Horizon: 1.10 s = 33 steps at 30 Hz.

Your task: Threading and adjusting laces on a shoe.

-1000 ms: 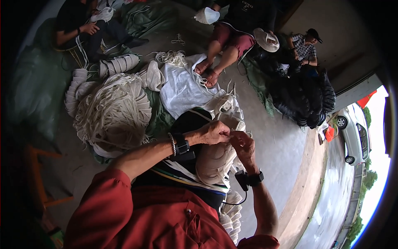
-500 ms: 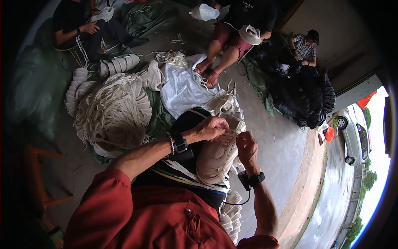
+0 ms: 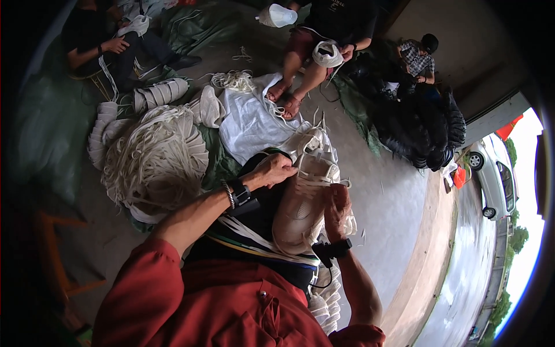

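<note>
Head view: one pale beige, soft mesh shoe upper (image 3: pixel 296 217), lying along the black-clad lap (image 3: pixel 286 276), toe toward the dark red shirt (image 3: pixel 219 298), collar away, throat facing up. Across the throat: flat cream-white shoelace (image 3: pixel 309 184), several rows. Left hand (image 3: pixel 272 172): fingers bent, tips at the left edge of the throat, near the collar; whether pinched on lace, impossible to tell. Right hand (image 3: pixel 337 209): fingers curled in just beside the right edge, small loop of lace at the tips; hold on it likewise impossible to tell. Both hands apart, one to either side of the upper. Step in hand, by judgement: lacing, rows nearer the toe apparently strung, collar end seemingly unfinished. Next move, by judgement: calling for a sure pinch on the lace end, a clear line to the eyelet, a gentle even pull, and the upper steadied against tipping on the thigh. Over the lap: loose bundle of long white strands (image 3: pixel 248 234). To the left: large tangled heap of cream flat laces (image 3: pixel 153 139). Beyond: white woven sheet (image 3: pixel 240 124) and roll-like stack of nested pale uppers (image 3: pixel 161 94). Farther off: co-worker's whitish cupped shoe piece (image 3: pixel 328 54); to the right, glossy black heap (image 3: pixel 416 130).
</note>
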Each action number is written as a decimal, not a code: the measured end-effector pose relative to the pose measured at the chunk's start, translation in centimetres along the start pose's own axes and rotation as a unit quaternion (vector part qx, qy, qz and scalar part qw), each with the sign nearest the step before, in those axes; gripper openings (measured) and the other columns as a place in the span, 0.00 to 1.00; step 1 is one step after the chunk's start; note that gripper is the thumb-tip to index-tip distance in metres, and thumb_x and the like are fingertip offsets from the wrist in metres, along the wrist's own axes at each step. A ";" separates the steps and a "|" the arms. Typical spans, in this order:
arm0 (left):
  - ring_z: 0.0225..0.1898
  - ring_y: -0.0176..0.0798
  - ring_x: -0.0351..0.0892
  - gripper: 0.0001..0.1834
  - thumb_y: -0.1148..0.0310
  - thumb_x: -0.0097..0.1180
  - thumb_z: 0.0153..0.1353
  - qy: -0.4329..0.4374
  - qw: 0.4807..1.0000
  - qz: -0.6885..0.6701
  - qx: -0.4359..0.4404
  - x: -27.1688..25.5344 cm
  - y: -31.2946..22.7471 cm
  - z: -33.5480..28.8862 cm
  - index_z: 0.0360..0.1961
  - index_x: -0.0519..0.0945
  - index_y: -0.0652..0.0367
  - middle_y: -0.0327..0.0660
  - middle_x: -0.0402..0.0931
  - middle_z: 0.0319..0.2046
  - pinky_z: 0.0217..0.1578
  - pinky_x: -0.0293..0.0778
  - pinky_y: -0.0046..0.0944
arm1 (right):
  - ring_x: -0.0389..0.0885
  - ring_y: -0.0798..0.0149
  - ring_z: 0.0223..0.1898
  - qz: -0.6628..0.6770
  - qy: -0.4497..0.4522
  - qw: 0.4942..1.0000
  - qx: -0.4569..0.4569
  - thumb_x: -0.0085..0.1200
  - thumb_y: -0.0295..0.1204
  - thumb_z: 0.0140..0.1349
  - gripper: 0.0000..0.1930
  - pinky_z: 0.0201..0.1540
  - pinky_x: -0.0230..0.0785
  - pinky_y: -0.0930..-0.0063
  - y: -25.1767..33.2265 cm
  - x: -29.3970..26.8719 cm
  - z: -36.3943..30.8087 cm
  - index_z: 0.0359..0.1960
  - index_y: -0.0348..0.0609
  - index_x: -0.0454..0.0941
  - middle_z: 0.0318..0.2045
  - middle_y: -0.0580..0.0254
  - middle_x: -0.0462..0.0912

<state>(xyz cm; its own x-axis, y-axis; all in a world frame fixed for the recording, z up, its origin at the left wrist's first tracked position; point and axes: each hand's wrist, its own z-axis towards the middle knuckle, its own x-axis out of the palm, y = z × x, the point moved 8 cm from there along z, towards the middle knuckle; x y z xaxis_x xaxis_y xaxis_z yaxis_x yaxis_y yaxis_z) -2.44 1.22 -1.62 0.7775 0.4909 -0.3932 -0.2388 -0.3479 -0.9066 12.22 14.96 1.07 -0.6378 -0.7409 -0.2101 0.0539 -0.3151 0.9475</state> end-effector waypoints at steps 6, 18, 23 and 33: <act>0.07 0.40 0.67 0.17 0.62 0.49 0.53 -0.106 0.994 -0.011 0.022 -2.5 1.8 0.3 0.15 0.69 0.65 0.45 0.64 0.08 0.11 0.66 0.39 | 0.67 0.73 0.25 -0.077 -0.023 0.997 -0.007 0.48 0.26 0.55 0.05 0.30 0.63 0.77 0.4 0.4 -0.6 0.32 0.39 0.71 0.23 0.65 0.72; 0.34 0.50 0.72 0.15 0.74 0.58 0.44 -0.359 0.901 0.164 0.178 -5.7 -1.3 -3.6 0.35 0.68 0.58 0.44 0.71 0.31 0.34 0.68 0.44 | 0.69 0.77 0.28 -0.026 0.011 1.000 0.004 0.49 0.23 0.54 0.05 0.30 0.63 0.82 0.0 0.6 -0.2 0.32 0.39 0.72 0.25 0.69 0.74; 0.35 0.47 0.68 0.06 0.76 0.57 0.43 -0.235 0.921 0.129 0.283 -0.9 -6.2 -3.1 0.24 0.72 0.59 0.43 0.66 0.30 0.36 0.67 0.41 | 0.74 0.66 0.25 -0.141 0.051 0.982 -0.117 0.48 0.18 0.50 0.07 0.27 0.67 0.78 3.7 1.1 2.5 0.32 0.39 0.74 0.28 0.59 0.74; 0.45 0.49 0.65 0.07 0.74 0.55 0.40 -0.248 0.883 0.234 0.323 0.5 -7.3 -2.9 0.23 0.73 0.63 0.47 0.65 0.38 0.41 0.66 0.43 | 0.72 0.55 0.32 -0.369 0.173 0.873 -0.269 0.54 0.22 0.45 0.08 0.33 0.66 0.66 8.0 4.4 3.6 0.29 0.42 0.77 0.26 0.57 0.72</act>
<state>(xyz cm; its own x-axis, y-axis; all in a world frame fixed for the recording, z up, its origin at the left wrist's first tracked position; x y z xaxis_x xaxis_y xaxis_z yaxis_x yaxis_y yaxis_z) 1.38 1.68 5.21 0.1929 0.7595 -0.6213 -0.8731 -0.1562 -0.4619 7.10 11.32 8.59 -0.3865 -0.3245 -0.8633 0.1395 -0.9459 0.2930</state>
